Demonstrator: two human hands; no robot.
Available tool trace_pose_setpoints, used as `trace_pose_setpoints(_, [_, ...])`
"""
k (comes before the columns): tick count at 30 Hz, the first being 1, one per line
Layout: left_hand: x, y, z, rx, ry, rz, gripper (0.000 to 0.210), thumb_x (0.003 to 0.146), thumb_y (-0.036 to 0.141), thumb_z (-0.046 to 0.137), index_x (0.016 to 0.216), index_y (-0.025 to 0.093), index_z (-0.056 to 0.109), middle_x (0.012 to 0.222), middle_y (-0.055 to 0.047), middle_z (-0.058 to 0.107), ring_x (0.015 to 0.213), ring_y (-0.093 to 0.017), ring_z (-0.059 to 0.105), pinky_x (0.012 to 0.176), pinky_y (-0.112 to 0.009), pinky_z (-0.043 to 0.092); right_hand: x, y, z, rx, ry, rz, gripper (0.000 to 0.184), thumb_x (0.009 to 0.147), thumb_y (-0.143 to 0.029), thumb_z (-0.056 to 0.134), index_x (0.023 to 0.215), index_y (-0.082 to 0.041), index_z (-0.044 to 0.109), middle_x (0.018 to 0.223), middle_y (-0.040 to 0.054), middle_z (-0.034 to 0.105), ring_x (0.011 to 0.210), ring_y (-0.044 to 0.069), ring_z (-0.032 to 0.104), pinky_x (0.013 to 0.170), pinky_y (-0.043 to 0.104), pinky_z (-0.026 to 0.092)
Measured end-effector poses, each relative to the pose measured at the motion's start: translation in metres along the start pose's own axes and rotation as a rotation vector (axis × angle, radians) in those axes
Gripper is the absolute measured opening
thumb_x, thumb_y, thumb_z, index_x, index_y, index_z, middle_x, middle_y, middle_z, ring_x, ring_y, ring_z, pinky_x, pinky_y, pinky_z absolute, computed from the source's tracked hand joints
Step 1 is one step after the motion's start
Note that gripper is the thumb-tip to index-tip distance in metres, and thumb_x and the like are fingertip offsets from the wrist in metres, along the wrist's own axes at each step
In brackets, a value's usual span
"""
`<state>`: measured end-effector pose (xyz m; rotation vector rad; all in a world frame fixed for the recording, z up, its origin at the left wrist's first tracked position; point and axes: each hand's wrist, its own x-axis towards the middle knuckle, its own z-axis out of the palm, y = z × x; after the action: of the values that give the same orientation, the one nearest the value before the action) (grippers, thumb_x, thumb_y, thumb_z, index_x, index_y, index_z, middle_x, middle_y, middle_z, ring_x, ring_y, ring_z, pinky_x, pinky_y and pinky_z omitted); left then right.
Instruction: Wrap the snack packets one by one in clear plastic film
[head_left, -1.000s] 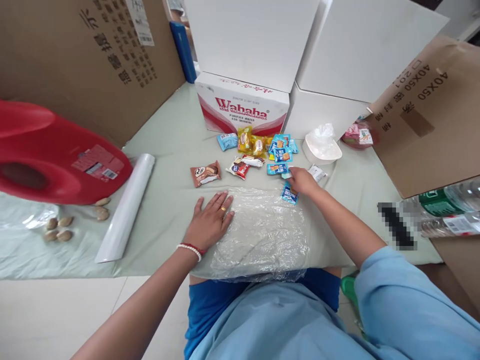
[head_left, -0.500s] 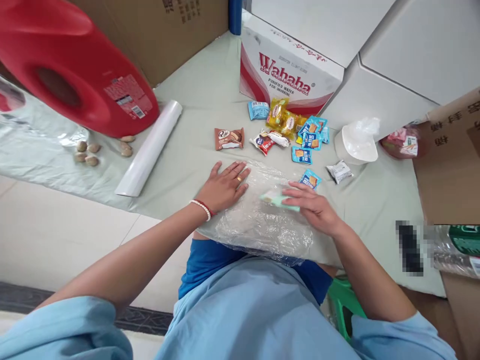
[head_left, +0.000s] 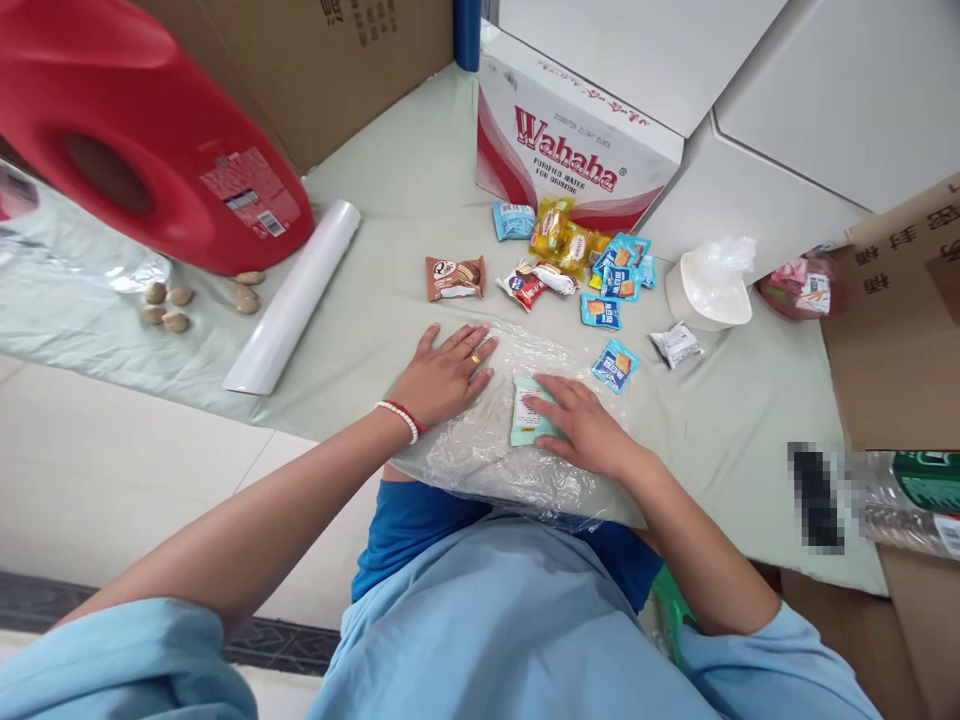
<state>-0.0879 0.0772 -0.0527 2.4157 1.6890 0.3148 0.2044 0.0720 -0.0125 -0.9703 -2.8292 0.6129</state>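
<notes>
A crinkled sheet of clear plastic film is spread over the table's front edge. My left hand presses flat on the film's upper left part, fingers spread, holding nothing. On the film lies a mint-green snack packet, its printed label facing up. From the right, my right hand reaches over the packet, thumb near its lower edge and fingers across its upper part, covering its right side. Just above this hand, a small blue snack packet rests at the film's edge.
Farther back are a brown wafer packet, several yellow packets and blue packets before a Wahaha box. A white bowl stands right. At left are a white roll, a red jug and several nuts.
My right hand has moved left and slightly down with the mint-green packet, which now lies flat with its label visible. The small blue packet is uncovered. My left hand stays put.
</notes>
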Motion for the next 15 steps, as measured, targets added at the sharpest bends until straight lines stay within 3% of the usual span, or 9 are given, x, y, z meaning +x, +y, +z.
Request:
trace_pose_setpoints(6, [0.0, 0.0, -0.001, -0.002, -0.012, 0.007, 0.058, 0.11, 0.044, 0.03, 0.163, 0.024, 0.042, 0.174, -0.01, 0.034, 0.161, -0.029, 0.034, 0.132, -0.065, 0.013, 0.0, 0.004, 0.012, -0.106, 0.111, 0.169, 0.047, 0.102, -0.03, 0.063, 0.149, -0.024, 0.063, 0.147, 0.0159, 0.063, 0.13, 0.037, 0.055, 0.11, 0.059, 0.047])
trace_pose_setpoints(15, [0.001, -0.001, 0.0, -0.007, 0.002, 0.005, 0.058, 0.11, 0.045, 0.029, 0.163, 0.026, 0.043, 0.173, -0.011, 0.036, 0.16, -0.031, 0.037, 0.131, -0.066, 0.013, -0.008, -0.002, 0.02, -0.03, 0.245, 0.177, 0.04, 0.107, -0.037, 0.055, 0.142, -0.022, 0.066, 0.141, 0.0157, 0.067, 0.127, 0.033, 0.059, 0.107, 0.053, 0.051])
